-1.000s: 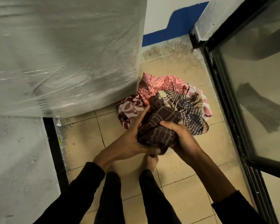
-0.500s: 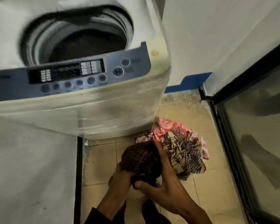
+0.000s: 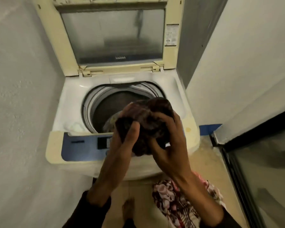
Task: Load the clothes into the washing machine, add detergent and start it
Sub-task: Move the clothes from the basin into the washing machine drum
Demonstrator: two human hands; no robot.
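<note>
Head view, both hands (image 3: 164, 145) gripping dark cloth (image 3: 148, 122)

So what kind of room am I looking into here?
Probably a cramped home laundry corner: a top-loading washing machine with its lid up, patterned clothes heaped on the tiled floor, plain walls close by.

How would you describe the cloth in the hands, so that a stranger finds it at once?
Start at the washing machine with its lid raised. Over the front right edge of its drum opening, the left hand and the right hand grip one bunched cloth. It is dark brown and held up, unlike the pink and patterned pile on the floor.
</note>
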